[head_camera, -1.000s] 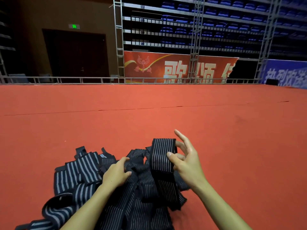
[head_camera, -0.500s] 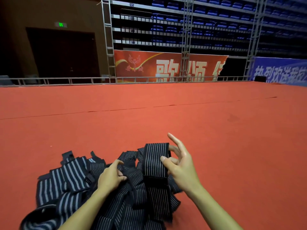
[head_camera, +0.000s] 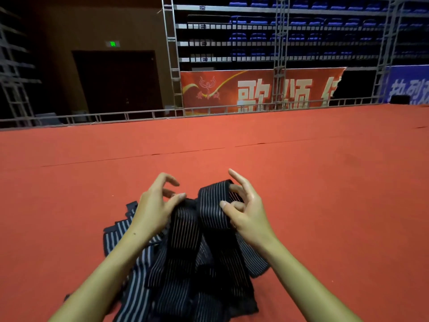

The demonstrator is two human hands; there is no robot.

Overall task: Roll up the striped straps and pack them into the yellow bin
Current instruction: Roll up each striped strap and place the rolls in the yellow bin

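On the red carpet, striped straps lie below blue seats.

A: Floor was red carpet, with a seam line running across mid-frame.
B: Metal railing along its far edge. Upper left, dark doorway under a green exit sign.
A: Upper right, blue seats behind trusses, red banner below. Dim lighting.

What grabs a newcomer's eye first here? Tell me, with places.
The two hands at centre: the right hand pinches a raised strap, while the left hand holds another strap beside it. Below them a dark pile of straps lies on the red carpet. Behind, a red banner hangs under blue seats.
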